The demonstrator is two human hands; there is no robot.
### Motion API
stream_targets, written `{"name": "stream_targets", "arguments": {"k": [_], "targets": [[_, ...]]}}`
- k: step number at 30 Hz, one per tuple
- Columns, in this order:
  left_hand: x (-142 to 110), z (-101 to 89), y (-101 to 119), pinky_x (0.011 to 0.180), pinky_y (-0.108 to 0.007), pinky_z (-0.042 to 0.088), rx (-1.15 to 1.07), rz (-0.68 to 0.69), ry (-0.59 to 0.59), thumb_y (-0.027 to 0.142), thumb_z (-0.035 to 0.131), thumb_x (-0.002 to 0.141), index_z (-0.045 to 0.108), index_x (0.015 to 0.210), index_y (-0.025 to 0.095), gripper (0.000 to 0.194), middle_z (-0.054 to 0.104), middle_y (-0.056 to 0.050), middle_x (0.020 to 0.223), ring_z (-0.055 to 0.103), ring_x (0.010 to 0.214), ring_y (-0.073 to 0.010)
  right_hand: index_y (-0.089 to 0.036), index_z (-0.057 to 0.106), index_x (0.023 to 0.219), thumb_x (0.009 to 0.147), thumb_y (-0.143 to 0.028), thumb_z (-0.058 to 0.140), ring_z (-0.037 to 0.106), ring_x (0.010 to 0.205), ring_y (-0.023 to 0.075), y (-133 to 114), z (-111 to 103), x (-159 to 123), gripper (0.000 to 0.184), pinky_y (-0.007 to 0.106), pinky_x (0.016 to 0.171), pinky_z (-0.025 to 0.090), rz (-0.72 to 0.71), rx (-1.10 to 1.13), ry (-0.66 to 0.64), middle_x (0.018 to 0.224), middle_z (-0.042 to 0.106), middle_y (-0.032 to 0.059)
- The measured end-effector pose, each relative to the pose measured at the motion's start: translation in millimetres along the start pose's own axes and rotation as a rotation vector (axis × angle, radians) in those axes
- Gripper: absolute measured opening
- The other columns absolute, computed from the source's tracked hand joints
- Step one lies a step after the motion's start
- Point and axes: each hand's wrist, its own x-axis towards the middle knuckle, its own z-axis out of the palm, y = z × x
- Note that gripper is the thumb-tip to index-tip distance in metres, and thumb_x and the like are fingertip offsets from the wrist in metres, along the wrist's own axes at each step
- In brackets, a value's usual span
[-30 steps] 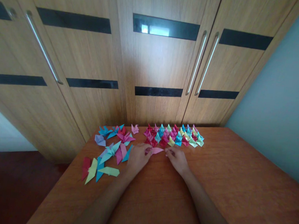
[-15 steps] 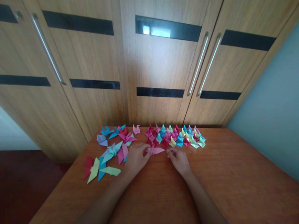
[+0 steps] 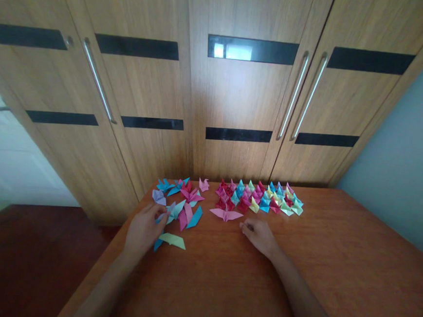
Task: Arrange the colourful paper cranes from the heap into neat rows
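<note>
My left hand (image 3: pixel 145 229) is over the loose folded papers at the left, its fingers pinched at the near end of a pale teal origami crane (image 3: pixel 175 213). Part of that crane and the papers beneath are covered by the hand. My right hand (image 3: pixel 260 236) rests on the table with fingers curled in, nothing visible in them. Just beyond its fingertips lies a pink origami crane (image 3: pixel 226 215) with wings spread, in front of the rows and apart from both hands. A light green folded paper (image 3: pixel 174 241) and a blue one (image 3: pixel 195 218) lie near my left hand.
Several colourful cranes (image 3: pixel 264 204) stand packed in rows at the table's back. A small pink crane (image 3: pixel 204 185) stands left of them, near more loose cranes (image 3: pixel 192 196). Behind the wooden table (image 3: pixel 216 286) rises a wardrobe (image 3: pixel 238 97) with metal handles.
My left hand has let go of the pink crane and moved left to the loose papers. The pink crane now lies with both wings visible. The view has shifted slightly left.
</note>
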Motion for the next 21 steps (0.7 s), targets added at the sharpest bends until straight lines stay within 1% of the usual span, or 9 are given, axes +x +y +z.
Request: {"name": "stream_targets", "arguments": {"k": [2, 4, 6, 9, 12, 14, 16, 19, 21], "targets": [[-4, 3.2, -5, 0.073, -0.029, 0.044, 0.045, -0.029, -0.036, 0.042, 0.046, 0.085, 0.060, 0.088, 0.021, 0.025, 0.065, -0.004, 0.092, 0.061, 0.084, -0.0208, -0.020, 0.055, 0.057, 0.085, -0.037, 0.044, 0.050, 0.052, 0.0134, 2, 1, 0, 0.035, 0.024, 0.051, 0.029, -0.003, 0.005, 0.009, 0.054, 0.056, -0.0018], [-7, 8.5, -5, 0.074, -0.030, 0.044, 0.082, -0.060, -0.055, 0.044, 0.048, 0.084, 0.059, 0.092, 0.020, 0.028, 0.064, -0.007, 0.098, 0.061, 0.087, -0.0224, -0.020, 0.055, 0.057, 0.086, -0.037, 0.043, 0.050, 0.052, 0.0133, 4, 2, 0, 0.035, 0.024, 0.051, 0.030, -0.008, 0.017, 0.015, 0.054, 0.055, -0.0019], [-9, 13.3, -4, 0.075, -0.030, 0.044, 0.092, -0.089, -0.068, 0.045, 0.048, 0.084, 0.057, 0.097, 0.020, 0.030, 0.065, -0.008, 0.100, 0.062, 0.088, -0.0230, -0.020, 0.055, 0.058, 0.086, -0.037, 0.043, 0.050, 0.053, 0.0132, 6, 2, 0, 0.035, 0.024, 0.052, 0.031, -0.014, 0.024, 0.011, 0.055, 0.055, -0.0020], [-10, 17.3, -4, 0.076, -0.029, 0.044, 0.075, -0.082, -0.071, 0.043, 0.049, 0.085, 0.056, 0.101, 0.021, 0.028, 0.066, -0.007, 0.097, 0.062, 0.089, -0.0223, -0.020, 0.054, 0.058, 0.086, -0.037, 0.043, 0.050, 0.053, 0.0131, 7, 3, 0, 0.035, 0.024, 0.052, 0.031, -0.016, 0.004, 0.007, 0.055, 0.055, -0.0019], [-11, 19.9, -8, 0.076, -0.028, 0.045, 0.043, -0.068, -0.051, 0.038, 0.050, 0.084, 0.057, 0.102, 0.022, 0.025, 0.066, -0.006, 0.100, 0.063, 0.090, -0.0215, -0.019, 0.053, 0.058, 0.086, -0.038, 0.043, 0.049, 0.053, 0.0128, 6, 3, -1, 0.035, 0.024, 0.053, 0.031, -0.011, -0.012, 0.003, 0.056, 0.055, -0.0019], [-12, 22.2, -11, 0.075, -0.028, 0.046, 0.001, -0.088, -0.029, 0.035, 0.051, 0.082, 0.057, 0.103, 0.023, 0.025, 0.066, -0.005, 0.101, 0.063, 0.089, -0.0211, -0.019, 0.052, 0.058, 0.086, -0.038, 0.043, 0.049, 0.054, 0.0128, 5, 3, -1, 0.035, 0.023, 0.054, 0.031, -0.011, -0.012, -0.003, 0.056, 0.055, -0.0018], [-12, 24.3, -13, 0.073, -0.028, 0.047, -0.067, -0.126, -0.011, 0.032, 0.053, 0.080, 0.058, 0.103, 0.023, 0.025, 0.068, -0.003, 0.095, 0.064, 0.085, -0.0206, -0.019, 0.052, 0.058, 0.087, -0.038, 0.042, 0.049, 0.054, 0.0129, 5, 3, -1, 0.035, 0.023, 0.054, 0.032, -0.013, -0.012, -0.004, 0.057, 0.055, -0.0016], [-11, 24.6, -13, 0.070, -0.028, 0.048, -0.225, -0.175, 0.008, 0.031, 0.053, 0.078, 0.060, 0.102, 0.022, 0.026, 0.068, -0.001, 0.083, 0.065, 0.079, -0.0193, -0.019, 0.053, 0.058, 0.086, -0.038, 0.042, 0.050, 0.055, 0.0130, 5, 2, 0, 0.035, 0.024, 0.055, 0.032, -0.011, 0.006, -0.007, 0.057, 0.055, -0.0014], [-10, 22.7, -11, 0.071, -0.028, 0.049, -0.343, -0.194, 0.035, 0.033, 0.052, 0.078, 0.061, 0.100, 0.021, 0.026, 0.068, 0.000, 0.081, 0.064, 0.077, -0.0187, -0.019, 0.053, 0.058, 0.086, -0.038, 0.043, 0.050, 0.056, 0.0131, 5, 2, 1, 0.035, 0.024, 0.056, 0.033, -0.008, 0.044, -0.011, 0.058, 0.056, -0.0012]]}}
